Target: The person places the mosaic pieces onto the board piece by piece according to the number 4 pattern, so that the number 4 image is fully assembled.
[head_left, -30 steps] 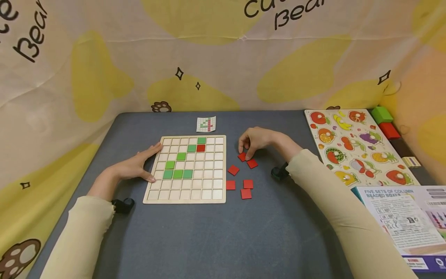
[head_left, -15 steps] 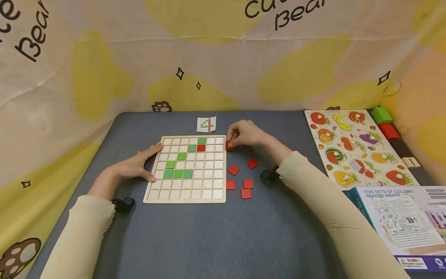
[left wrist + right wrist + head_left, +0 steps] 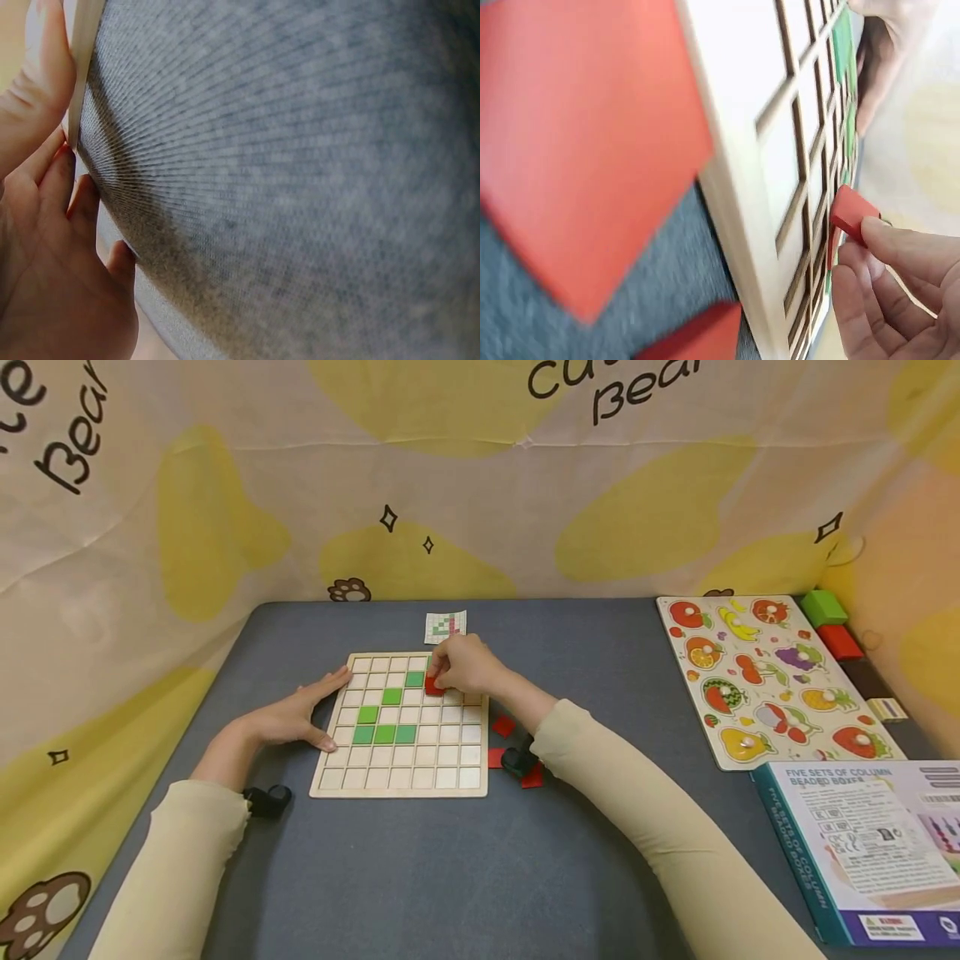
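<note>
A wooden grid board (image 3: 400,775) lies on the grey table, with several green tiles (image 3: 383,734) set in a slanted shape. My right hand (image 3: 459,667) is over the board's upper right cells and pinches a red tile (image 3: 432,686) (image 3: 851,214) in its fingertips, tilted just above the grid. My left hand (image 3: 296,717) rests flat against the board's left edge (image 3: 81,60), fingers straight. Loose red tiles (image 3: 503,725) lie on the table to the right of the board, partly hidden by my right forearm.
A small pattern card (image 3: 446,627) lies behind the board. A fruit peg puzzle (image 3: 765,677) and a printed box (image 3: 870,843) sit at the right. Green (image 3: 822,607) and red (image 3: 837,642) blocks stand at the far right edge. Printed fabric walls surround the table.
My right hand lifted a red tile from the loose pile and carried it left, to over the board's upper right cells. The left hand has not moved.
</note>
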Action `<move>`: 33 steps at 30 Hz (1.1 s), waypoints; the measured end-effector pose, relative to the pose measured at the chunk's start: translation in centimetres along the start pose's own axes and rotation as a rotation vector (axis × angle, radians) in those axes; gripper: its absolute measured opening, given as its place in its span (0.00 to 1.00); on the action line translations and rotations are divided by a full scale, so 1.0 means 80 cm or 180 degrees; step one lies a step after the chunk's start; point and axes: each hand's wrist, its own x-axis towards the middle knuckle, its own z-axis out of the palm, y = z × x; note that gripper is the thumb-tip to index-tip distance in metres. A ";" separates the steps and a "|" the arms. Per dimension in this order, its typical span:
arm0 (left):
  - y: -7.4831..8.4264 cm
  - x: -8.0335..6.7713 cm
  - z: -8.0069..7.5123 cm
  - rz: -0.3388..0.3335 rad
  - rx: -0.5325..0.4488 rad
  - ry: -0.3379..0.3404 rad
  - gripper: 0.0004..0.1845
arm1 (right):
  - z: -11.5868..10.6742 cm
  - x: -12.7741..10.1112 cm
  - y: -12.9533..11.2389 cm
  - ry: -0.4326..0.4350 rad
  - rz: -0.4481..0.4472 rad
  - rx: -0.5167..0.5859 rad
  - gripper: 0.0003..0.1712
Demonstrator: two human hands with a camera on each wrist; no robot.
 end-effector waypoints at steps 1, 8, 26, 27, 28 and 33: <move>0.000 0.000 0.000 0.0004 -0.0004 -0.0002 0.67 | 0.002 0.001 -0.002 -0.0022 0.0003 -0.0046 0.04; 0.002 0.002 0.001 0.0052 -0.0030 -0.0003 0.67 | 0.007 0.000 -0.011 -0.0127 0.0001 -0.0256 0.03; 0.003 0.001 0.002 0.0002 0.0021 -0.0020 0.66 | -0.046 -0.034 0.057 -0.0760 -0.0327 -0.0018 0.06; 0.004 0.001 0.002 0.0002 0.0026 -0.0023 0.66 | -0.051 -0.038 0.063 -0.0870 -0.0295 0.0058 0.08; 0.004 0.001 0.001 -0.0002 0.0026 -0.0026 0.66 | -0.055 -0.043 0.068 -0.0982 -0.0254 0.0120 0.10; 0.003 -0.001 0.000 0.0004 0.0025 -0.0031 0.67 | -0.067 -0.059 0.084 -0.1438 -0.0226 0.0252 0.16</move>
